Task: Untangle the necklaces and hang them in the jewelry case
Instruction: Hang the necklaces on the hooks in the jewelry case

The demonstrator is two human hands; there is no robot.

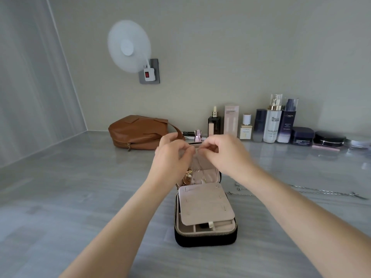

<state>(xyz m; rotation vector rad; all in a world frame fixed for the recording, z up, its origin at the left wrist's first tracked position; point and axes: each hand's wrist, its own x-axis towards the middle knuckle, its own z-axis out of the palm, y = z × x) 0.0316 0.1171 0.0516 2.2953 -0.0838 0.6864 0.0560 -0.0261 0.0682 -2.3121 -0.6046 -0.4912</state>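
Nearest, an open jewelry case (204, 235) sits mid-worktop. Above its lid, a thin, limp necklace chain (197, 150) is pinched by left hand (172, 157) and right hand (224, 153); best held near its clasp.

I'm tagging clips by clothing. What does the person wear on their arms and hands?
Nothing visible: both forearms are bare right to the frame's lower edge, with no sleeves, watch or bracelets. The left hand and right hand show no gloves; rings cannot be made out.

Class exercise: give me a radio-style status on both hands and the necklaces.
Left hand and right hand pinching a thin chain over the open jewelry case. Silver chains on the counter. Nothing blocking.
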